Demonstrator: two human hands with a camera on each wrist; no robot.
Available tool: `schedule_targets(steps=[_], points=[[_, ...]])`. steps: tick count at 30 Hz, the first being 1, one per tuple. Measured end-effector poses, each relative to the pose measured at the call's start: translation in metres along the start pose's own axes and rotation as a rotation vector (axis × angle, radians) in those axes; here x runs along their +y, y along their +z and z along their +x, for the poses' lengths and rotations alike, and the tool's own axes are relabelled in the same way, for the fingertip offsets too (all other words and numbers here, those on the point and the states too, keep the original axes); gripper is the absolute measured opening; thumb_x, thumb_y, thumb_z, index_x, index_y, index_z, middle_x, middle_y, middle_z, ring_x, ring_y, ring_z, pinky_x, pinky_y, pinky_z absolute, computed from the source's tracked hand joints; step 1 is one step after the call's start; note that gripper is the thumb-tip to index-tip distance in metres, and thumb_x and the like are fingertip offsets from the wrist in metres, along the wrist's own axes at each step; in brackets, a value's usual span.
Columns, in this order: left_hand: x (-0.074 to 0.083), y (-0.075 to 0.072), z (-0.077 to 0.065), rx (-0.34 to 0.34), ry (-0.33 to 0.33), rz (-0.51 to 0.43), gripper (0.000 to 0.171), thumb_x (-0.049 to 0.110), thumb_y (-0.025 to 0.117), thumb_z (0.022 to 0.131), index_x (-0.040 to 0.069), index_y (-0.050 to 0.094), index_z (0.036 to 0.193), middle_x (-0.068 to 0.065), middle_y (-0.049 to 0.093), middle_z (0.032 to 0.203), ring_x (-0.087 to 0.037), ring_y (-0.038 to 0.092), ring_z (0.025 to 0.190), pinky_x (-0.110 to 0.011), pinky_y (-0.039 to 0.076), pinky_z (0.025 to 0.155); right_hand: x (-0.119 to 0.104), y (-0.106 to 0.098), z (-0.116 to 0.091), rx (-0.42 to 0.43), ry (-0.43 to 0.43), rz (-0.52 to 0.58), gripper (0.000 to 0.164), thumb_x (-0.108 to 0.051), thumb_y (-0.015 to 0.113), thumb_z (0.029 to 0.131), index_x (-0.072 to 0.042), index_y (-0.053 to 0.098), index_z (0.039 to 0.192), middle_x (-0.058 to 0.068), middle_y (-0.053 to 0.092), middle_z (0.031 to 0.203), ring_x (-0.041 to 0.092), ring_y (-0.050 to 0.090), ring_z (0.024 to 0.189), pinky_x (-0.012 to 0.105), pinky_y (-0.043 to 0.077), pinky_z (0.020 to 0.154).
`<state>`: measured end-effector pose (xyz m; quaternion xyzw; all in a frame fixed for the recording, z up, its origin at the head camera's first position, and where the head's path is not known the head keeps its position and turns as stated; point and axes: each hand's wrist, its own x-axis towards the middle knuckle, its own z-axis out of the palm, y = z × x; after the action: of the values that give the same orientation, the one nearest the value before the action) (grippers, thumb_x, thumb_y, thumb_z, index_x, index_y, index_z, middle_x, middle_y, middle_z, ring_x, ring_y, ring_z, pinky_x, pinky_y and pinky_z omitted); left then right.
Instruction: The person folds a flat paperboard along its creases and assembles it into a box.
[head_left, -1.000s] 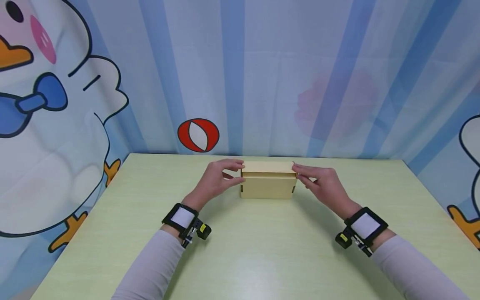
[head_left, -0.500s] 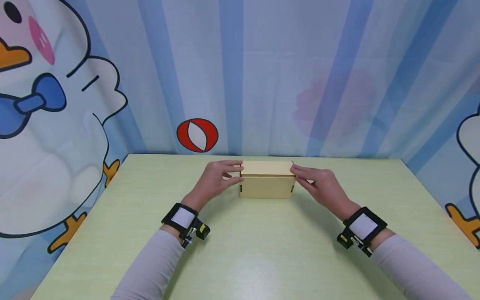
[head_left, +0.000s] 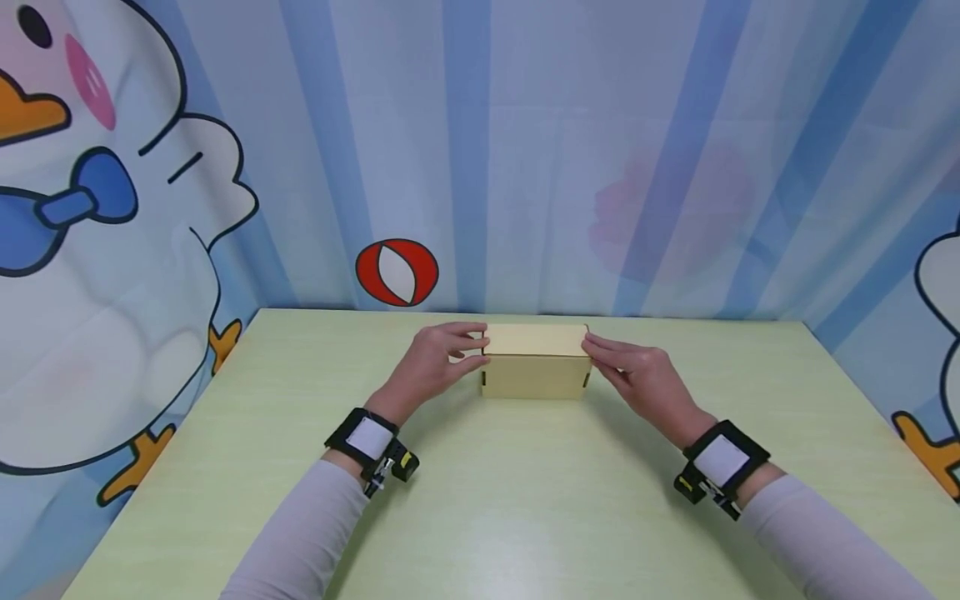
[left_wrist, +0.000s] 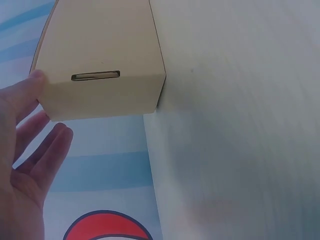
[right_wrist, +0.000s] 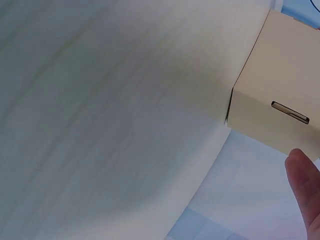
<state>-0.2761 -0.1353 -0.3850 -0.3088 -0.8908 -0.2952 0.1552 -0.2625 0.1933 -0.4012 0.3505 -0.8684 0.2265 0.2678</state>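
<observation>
A small pale wooden box point(head_left: 535, 379) sits near the back of the table, its flat lid point(head_left: 535, 339) down along the front edge. My left hand point(head_left: 427, 362) is at its left end, thumb at the upper front corner and fingers further back along the end. In the left wrist view the thumb tip point(left_wrist: 36, 75) touches the corner, with the other fingers loosely extended beside the end. At the opposite end, my right hand point(head_left: 645, 375) rests extended fingertips on the lid's right edge. In the right wrist view one finger point(right_wrist: 302, 180) overlaps the lower edge of the box.
The box stands on a pale green table point(head_left: 480, 500). Behind it hangs a blue striped cloth point(head_left: 540, 167) printed with a red-and-white ball point(head_left: 420, 273) and a large duck figure point(head_left: 105, 350). Each wrist carries a strapped camera mount point(head_left: 371, 437).
The lid has come down, and the gap along the front of the box has disappeared. My right hand has lowered slightly with it; my left hand has barely moved.
</observation>
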Motion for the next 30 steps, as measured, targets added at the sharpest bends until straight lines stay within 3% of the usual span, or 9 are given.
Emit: schedule_targets(steps=[7,15,19,27,30], points=[[0.002,-0.002,-0.002,-0.002,0.013,0.072,0.03,0.023,0.075,0.088,0.011,0.074,0.116,-0.007,0.069,0.128,-0.022,0.065,0.12,-0.035,0.056,0.095,0.0,0.002,0.001,0.01,-0.048,-0.06,0.042,-0.006,0.074,0.085,-0.006,0.067,0.127,0.014,0.067,0.127,0.028,0.07,0.109,0.041,0.058,0.085],[0.013,0.001,0.006,-0.014,0.128,0.22,0.03,0.022,0.074,0.089,0.009,0.074,0.116,-0.006,0.071,0.125,-0.02,0.067,0.116,-0.035,0.053,0.1,0.001,-0.001,-0.006,0.053,-0.097,-0.128,0.045,-0.001,0.078,0.079,-0.002,0.069,0.123,0.016,0.07,0.122,0.029,0.073,0.101,0.041,0.059,0.08],[0.013,0.004,0.006,-0.002,0.131,0.247,0.031,0.024,0.074,0.089,0.011,0.073,0.117,-0.004,0.071,0.124,-0.019,0.069,0.114,-0.035,0.053,0.1,0.0,0.0,-0.009,0.083,-0.095,-0.133,0.044,0.001,0.078,0.079,-0.001,0.069,0.122,0.017,0.07,0.121,0.031,0.073,0.101,0.042,0.059,0.079],[0.008,0.012,0.002,0.068,0.083,0.159,0.036,0.025,0.077,0.087,0.011,0.072,0.12,-0.005,0.07,0.125,-0.017,0.071,0.107,-0.025,0.058,0.081,-0.001,0.006,-0.01,0.1,-0.037,-0.102,0.042,0.0,0.075,0.082,-0.003,0.068,0.124,0.015,0.069,0.125,0.03,0.071,0.105,0.041,0.059,0.08],[0.007,0.012,0.001,0.078,0.074,0.11,0.036,0.024,0.077,0.086,0.011,0.073,0.119,-0.006,0.069,0.127,-0.018,0.073,0.103,-0.025,0.059,0.079,0.001,0.005,-0.01,0.095,-0.021,-0.083,0.044,-0.001,0.076,0.082,-0.004,0.068,0.125,0.015,0.068,0.126,0.03,0.072,0.105,0.04,0.059,0.079]])
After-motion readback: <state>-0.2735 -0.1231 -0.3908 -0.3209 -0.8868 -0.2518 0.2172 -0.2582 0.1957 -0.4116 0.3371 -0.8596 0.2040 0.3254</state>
